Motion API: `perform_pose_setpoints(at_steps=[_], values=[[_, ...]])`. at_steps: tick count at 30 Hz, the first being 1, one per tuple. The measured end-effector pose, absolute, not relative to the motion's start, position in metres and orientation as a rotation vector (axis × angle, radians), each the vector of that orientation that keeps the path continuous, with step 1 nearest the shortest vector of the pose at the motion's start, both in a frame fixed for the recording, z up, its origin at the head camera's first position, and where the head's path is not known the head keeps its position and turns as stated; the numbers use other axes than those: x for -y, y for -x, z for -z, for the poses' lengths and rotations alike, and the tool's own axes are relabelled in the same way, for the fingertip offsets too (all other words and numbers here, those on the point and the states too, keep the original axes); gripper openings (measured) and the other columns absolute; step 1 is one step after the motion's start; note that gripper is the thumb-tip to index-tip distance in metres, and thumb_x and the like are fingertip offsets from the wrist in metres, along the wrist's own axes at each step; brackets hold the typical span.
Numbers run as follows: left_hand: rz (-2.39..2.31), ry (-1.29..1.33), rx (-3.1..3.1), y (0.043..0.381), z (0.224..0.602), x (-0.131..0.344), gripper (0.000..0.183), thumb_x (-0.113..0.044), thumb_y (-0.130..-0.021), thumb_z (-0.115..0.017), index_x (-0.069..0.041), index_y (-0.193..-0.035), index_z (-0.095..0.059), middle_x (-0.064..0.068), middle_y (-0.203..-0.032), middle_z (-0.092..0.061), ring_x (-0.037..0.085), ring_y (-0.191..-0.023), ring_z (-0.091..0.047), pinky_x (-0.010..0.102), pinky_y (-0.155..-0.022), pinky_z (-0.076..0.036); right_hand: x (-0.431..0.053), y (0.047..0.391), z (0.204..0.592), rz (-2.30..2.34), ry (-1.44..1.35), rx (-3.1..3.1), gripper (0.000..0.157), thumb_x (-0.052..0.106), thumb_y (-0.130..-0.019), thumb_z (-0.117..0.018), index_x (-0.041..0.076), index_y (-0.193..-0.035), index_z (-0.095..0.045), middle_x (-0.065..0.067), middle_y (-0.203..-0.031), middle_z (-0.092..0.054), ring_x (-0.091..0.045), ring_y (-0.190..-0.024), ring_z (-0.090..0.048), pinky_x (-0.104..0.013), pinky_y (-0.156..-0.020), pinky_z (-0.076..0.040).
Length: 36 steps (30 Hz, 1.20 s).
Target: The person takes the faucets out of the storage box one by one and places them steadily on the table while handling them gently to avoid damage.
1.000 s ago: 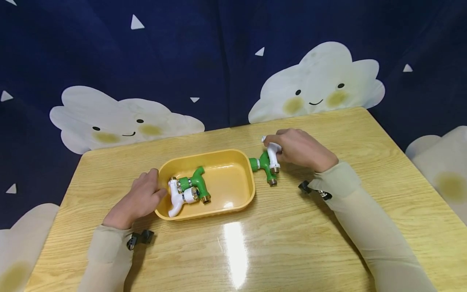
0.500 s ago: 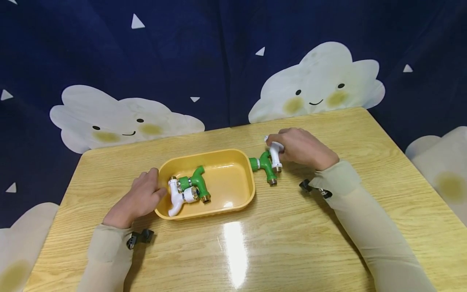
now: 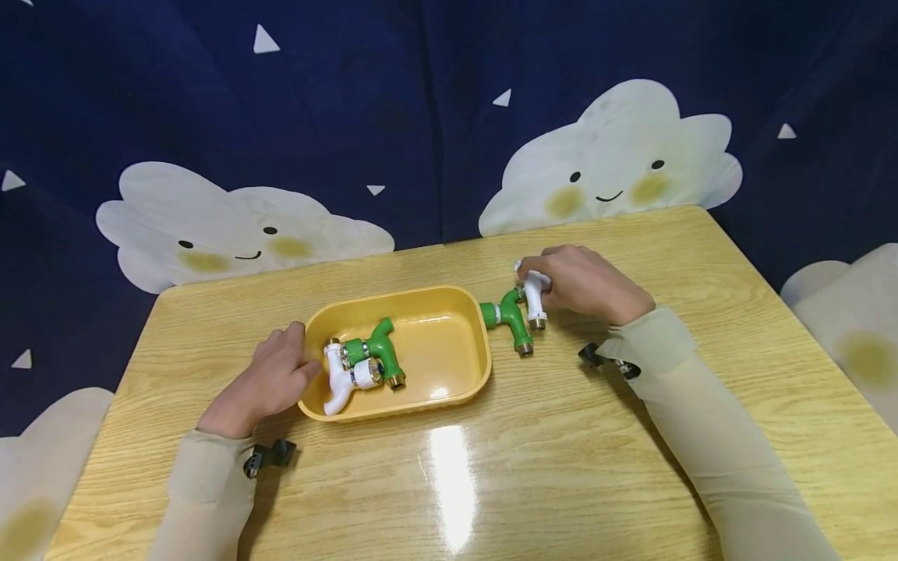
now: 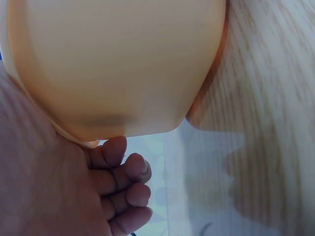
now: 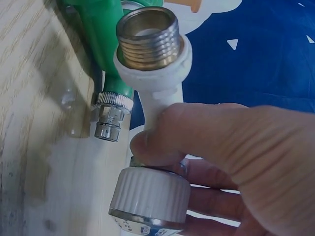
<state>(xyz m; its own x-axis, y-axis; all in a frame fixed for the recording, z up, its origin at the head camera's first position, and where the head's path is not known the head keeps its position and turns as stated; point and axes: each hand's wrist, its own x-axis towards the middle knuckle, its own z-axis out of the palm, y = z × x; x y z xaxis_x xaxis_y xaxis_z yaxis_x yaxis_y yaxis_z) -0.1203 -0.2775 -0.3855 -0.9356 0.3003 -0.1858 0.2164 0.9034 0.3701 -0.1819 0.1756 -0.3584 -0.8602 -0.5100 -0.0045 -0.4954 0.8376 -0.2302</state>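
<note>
My right hand (image 3: 585,284) grips a white plastic tap (image 5: 160,98) by its body, thumb on one side and fingers round the other. Its brass threaded inlet and ribbed white knob show in the right wrist view. Just left of it a green tap (image 3: 512,318) lies on the table beside the basin's right end. My left hand (image 3: 277,378) holds the left end of a yellow plastic basin (image 3: 428,403), with curled fingertips (image 4: 139,194) by its rim in the left wrist view. Inside the basin, a white tap (image 3: 339,382) and a green tap (image 3: 384,354) lie against each other at the left.
Everything rests on a light wood-grain table (image 3: 561,467). Behind it hangs a dark blue curtain (image 3: 435,117) with smiling clouds and white triangles. The table's right edge slants down past the right arm.
My right hand has shifted slightly to the right with the white tap, uncovering more of the green tap beside it. The left hand and the basin stay where they were.
</note>
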Motion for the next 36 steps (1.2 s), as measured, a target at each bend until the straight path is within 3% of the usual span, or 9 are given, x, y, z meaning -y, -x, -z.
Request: perform_pose_setpoints(at_steps=[7, 18, 36], values=[[-0.512, -0.385, -2.828, 0.121, 0.386, 0.278, 0.015, -0.018, -0.096, -0.052, -0.006, -0.099, -0.044, 0.010, -0.085, -0.045, 0.029, -0.088, -0.043, 0.037, -0.077, -0.030, -0.177, 0.183, 0.360, 0.364, 0.801, -2.931, 0.033, 0.004, -0.084, -0.075, 0.019, -0.112, -0.075, -0.004, -0.093, -0.073, -0.017, -0.078, -0.060, -0.038, -0.072, -0.049], [-0.512, -0.405, -2.829, 0.121, 0.385, 0.277, 0.015, -0.018, -0.096, -0.052, -0.006, -0.098, -0.043, 0.010, -0.085, -0.044, 0.028, -0.086, -0.042, 0.037, -0.076, -0.029, -0.181, 0.186, 0.365, 0.335, 0.790, -2.917, 0.030, 0.012, -0.085, -0.082, 0.021, -0.113, -0.075, -0.003, -0.095, -0.073, -0.018, -0.081, -0.063, -0.040, -0.074, -0.052], [-0.511, -0.414, -2.832, 0.121, 0.386, 0.278, 0.015, -0.017, -0.094, -0.052, -0.005, -0.097, -0.043, 0.010, -0.084, -0.043, 0.028, -0.085, -0.041, 0.037, -0.077, -0.029, -0.184, 0.189, 0.369, 0.295, 0.740, -2.898, 0.034, 0.015, -0.082, -0.085, 0.020, -0.113, -0.074, -0.004, -0.092, -0.072, -0.019, -0.081, -0.061, -0.041, -0.074, -0.050]])
